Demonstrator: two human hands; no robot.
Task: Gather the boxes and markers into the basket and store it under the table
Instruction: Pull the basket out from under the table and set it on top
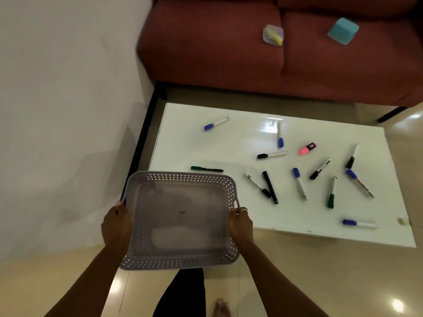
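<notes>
I hold an empty grey perforated basket (137, 225) in the air over the near left corner of a low white table (183, 145). My left hand (115, 227) grips its left rim and my right hand (241, 225) grips its right handle. Several markers lie scattered on the table, among them a blue-capped one (216, 123) at the back, a green one (206, 169) just beyond the basket, a pink highlighter (307, 148), and a blue one (359, 223) near the front right edge. Two boxes rest on the sofa: a clear one (272, 35) and a teal one (343, 30).
A dark red sofa (229, 53) stands behind the table. A white wall (68, 110) runs along the left. The glossy tiled floor (297, 271) lies in front of the table, where my leg and bare foot (220, 307) show.
</notes>
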